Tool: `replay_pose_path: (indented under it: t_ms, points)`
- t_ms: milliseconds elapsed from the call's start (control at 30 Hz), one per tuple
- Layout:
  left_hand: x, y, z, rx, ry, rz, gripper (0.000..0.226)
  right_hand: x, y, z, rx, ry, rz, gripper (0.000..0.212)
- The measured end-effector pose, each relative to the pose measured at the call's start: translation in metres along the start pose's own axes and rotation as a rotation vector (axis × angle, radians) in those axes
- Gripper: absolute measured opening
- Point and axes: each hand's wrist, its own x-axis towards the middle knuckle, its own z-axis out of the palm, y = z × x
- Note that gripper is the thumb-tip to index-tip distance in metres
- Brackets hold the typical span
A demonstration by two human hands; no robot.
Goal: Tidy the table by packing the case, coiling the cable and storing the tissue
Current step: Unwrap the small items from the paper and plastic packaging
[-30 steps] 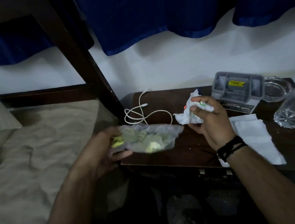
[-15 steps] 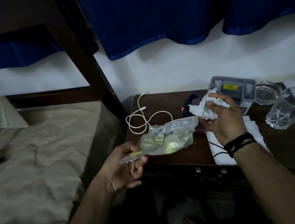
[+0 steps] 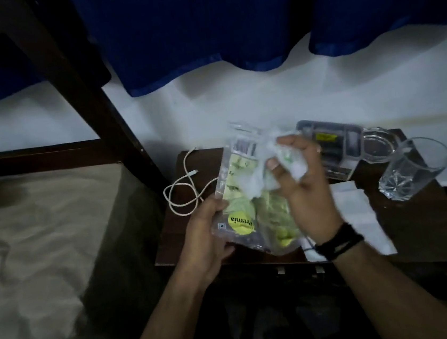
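Note:
My left hand [image 3: 207,235] grips the lower left side of a clear plastic pouch [image 3: 243,195] with green and yellow print, held upright over the dark wooden table [image 3: 418,230]. My right hand [image 3: 302,185] clutches a crumpled white tissue [image 3: 291,161] against the pouch's upper part, near its open mouth. A white cable [image 3: 183,190] lies loosely looped on the table's back left. The grey plastic case [image 3: 337,150] stands behind my right hand, partly hidden by it.
A clear drinking glass [image 3: 412,170] stands at the table's right, with a glass dish [image 3: 378,146] behind it. A flat white napkin [image 3: 358,215] lies under my right wrist. A bed [image 3: 30,247] and a dark bedpost [image 3: 98,105] are to the left.
My left hand has turned the pouch from lying flat to upright. My right hand has brought the crumpled tissue left to the pouch's top.

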Motion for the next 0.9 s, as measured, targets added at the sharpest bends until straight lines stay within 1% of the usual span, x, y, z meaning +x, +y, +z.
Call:
replay_pose_path:
  t_ms: [67,133,200,233,267,367,433,467,533,567,600,633,667,700,733,767,800,833,867,900]
  points:
    - [0.010,-0.006,0.010,-0.110,-0.119,-0.044,0.036,-0.005,0.018,0.001,-0.045,-0.054,0.085,0.029]
    - [0.021,-0.005,0.018,-0.221,-0.160,-0.058,0.044,-0.003,0.028,-0.002,-0.069,-0.076,0.114,0.029]
    - [0.032,-0.001,0.022,-0.369,-0.237,-0.060,0.053,0.000,0.032,-0.004,-0.108,-0.104,0.119,0.028]
    - [0.036,0.001,0.025,-0.408,-0.274,-0.061,0.057,0.000,0.036,-0.006,-0.164,-0.100,0.089,0.028]
    - [0.038,0.003,0.028,-0.392,-0.299,-0.070,0.056,0.001,0.040,-0.006,-0.263,-0.079,0.048,0.030]
    - [0.044,-0.002,0.037,-0.136,-0.303,-0.031,0.046,-0.001,0.050,-0.009,-0.606,-0.059,-0.070,0.040]
    - [0.045,-0.003,0.041,-0.081,-0.285,-0.013,0.042,-0.001,0.052,-0.012,-0.685,-0.104,-0.113,0.043]
    - [0.044,-0.003,0.042,-0.103,-0.273,-0.007,0.041,-0.001,0.051,-0.014,-0.678,-0.146,-0.122,0.045]
    - [0.046,0.000,0.042,-0.177,-0.252,0.025,0.032,-0.001,0.045,-0.019,-0.629,-0.210,-0.141,0.056]
    - [0.048,0.000,0.041,-0.212,-0.218,0.032,0.026,0.000,0.041,-0.022,-0.599,-0.209,-0.147,0.063]
    - [0.051,0.002,0.038,-0.245,-0.164,0.017,0.023,0.002,0.039,-0.025,-0.560,-0.169,-0.149,0.068]
    - [0.054,0.003,0.034,-0.273,-0.112,-0.025,0.022,0.004,0.038,-0.028,-0.518,-0.079,-0.150,0.068]
    - [0.059,0.003,0.028,-0.314,-0.070,-0.084,0.021,0.007,0.038,-0.031,-0.438,0.051,-0.143,0.062]
    - [0.061,0.005,0.024,-0.369,-0.042,-0.141,0.025,0.011,0.041,-0.035,-0.303,0.196,-0.097,0.053]
    - [0.061,0.007,0.019,-0.437,-0.034,-0.184,0.036,0.014,0.046,-0.037,-0.112,0.325,0.017,0.046]
    - [0.060,0.009,0.016,-0.502,-0.035,-0.217,0.045,0.014,0.051,-0.040,0.027,0.386,0.163,0.046]
    - [0.058,0.012,0.017,-0.549,-0.057,-0.236,0.043,0.012,0.053,-0.041,0.084,0.347,0.282,0.051]
    - [0.055,0.013,0.020,-0.570,-0.093,-0.256,0.035,0.009,0.054,-0.041,0.049,0.222,0.334,0.061]
    - [0.054,0.013,0.024,-0.580,-0.117,-0.273,0.027,0.005,0.058,-0.041,-0.011,0.072,0.340,0.073]
    - [0.053,0.012,0.029,-0.580,-0.129,-0.278,0.025,0.001,0.058,-0.039,-0.025,-0.067,0.318,0.085]
